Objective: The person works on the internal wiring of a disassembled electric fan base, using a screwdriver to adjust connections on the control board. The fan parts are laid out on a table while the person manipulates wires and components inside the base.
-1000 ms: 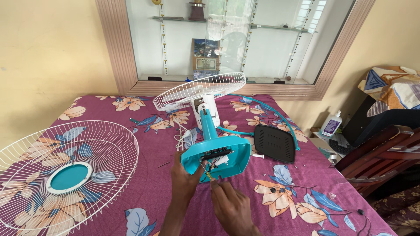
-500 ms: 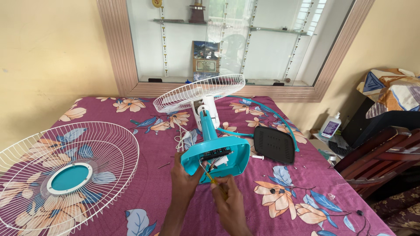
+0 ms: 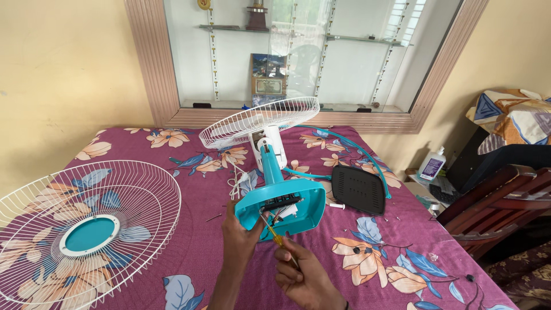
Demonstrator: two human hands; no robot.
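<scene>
A teal table fan lies tipped on the purple flowered cloth, its open base (image 3: pixel 284 209) turned toward me with wiring and a black part showing inside. My left hand (image 3: pixel 238 235) grips the base's near left rim. My right hand (image 3: pixel 301 275) holds a yellow-handled screwdriver (image 3: pixel 274 235) whose tip reaches into the open base. The teal neck (image 3: pixel 268 166) rises to the white motor housing and the rear wire guard (image 3: pixel 261 121) behind it.
The white front guard with a teal centre (image 3: pixel 86 229) lies at the left. A black base cover (image 3: pixel 359 188) and small screws (image 3: pixel 361 250) lie to the right. A dark wooden chair (image 3: pixel 496 206) and a bottle (image 3: pixel 431 165) stand off the right edge. A glass cabinet is behind.
My right hand has shifted slightly and the screwdriver tip sits a little deeper in the base. The fan and left hand have stayed in place.
</scene>
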